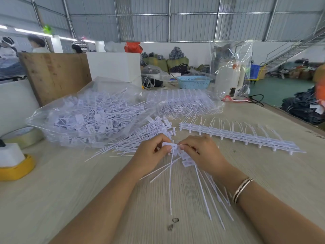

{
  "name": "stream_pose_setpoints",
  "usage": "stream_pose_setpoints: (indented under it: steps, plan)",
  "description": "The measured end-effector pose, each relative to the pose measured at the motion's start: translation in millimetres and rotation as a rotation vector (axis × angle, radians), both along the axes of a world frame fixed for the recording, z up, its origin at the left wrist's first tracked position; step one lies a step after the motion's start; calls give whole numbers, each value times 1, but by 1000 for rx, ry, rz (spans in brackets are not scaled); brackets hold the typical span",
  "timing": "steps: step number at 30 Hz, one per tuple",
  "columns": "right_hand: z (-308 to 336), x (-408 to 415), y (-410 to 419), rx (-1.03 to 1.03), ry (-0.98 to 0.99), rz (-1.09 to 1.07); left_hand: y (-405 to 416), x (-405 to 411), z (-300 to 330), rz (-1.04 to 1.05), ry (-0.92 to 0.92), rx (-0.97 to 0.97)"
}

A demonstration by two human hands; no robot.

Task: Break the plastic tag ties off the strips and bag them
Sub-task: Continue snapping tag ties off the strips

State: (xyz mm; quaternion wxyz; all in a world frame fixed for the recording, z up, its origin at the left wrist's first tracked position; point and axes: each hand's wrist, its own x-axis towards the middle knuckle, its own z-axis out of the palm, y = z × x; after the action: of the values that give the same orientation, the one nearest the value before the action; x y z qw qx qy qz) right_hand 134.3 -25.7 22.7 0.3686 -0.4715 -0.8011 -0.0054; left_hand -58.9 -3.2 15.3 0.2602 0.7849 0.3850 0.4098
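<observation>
Both hands meet over the middle of the wooden table (70, 187). My left hand (151, 154) pinches the flat head of a white tag tie (170, 173), whose thin tail hangs toward me. My right hand (202, 154) grips a strip of white tag ties (209, 189), its tails fanning down and right. A heap of loose tag ties (140, 140) lies just beyond my hands. To the left a clear plastic bag (88, 113) lies open, full of loose ties. Whole strips (241, 136) lie stacked to the right.
A second clear bag of strips (186, 103) lies behind. A tape roll (22, 136) and a yellow holder (15, 169) sit at the left edge. A blue basket (193, 81), a white box (114, 66) and an upright clear bag (230, 67) stand at the back.
</observation>
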Motion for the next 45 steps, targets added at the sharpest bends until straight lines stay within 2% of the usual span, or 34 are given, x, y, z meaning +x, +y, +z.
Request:
stream_pose_setpoints:
  steps: [7, 20, 24, 26, 28, 31, 34, 36, 37, 41, 45]
  plan:
    - [0, -2, 1, -138, 236, 34, -1, 3, 2, 3, -91, -1]
    - [4, -7, -4, -289, 517, 205, -3, 3, 5, -89, -204, -66]
    - [6, 12, -2, -344, 774, 191, -3, -2, 10, -106, -321, -65]
    - [7, 29, 1, -253, 692, 103, -1, -9, 14, -96, -352, -73]
    - [3, 35, 3, -182, 485, -9, 2, -13, 13, -82, -382, -122]
    - [-2, 24, 5, -115, 226, -12, 4, -8, 8, -41, -382, -206]
    - [-7, 13, 11, -44, -105, -27, 3, 1, -1, -31, -305, -229]
    - [-7, 12, 14, 18, -238, -57, 1, 5, -4, -13, -229, -190]
    - [-8, 13, 14, 28, -212, -46, 1, 8, -4, 0, -206, -166]
    - [-5, 23, 12, -2, 223, -95, 1, 25, 1, 87, -200, -144]
    - [-6, 38, 16, -3, 378, -191, 5, 52, 9, 80, -121, -170]
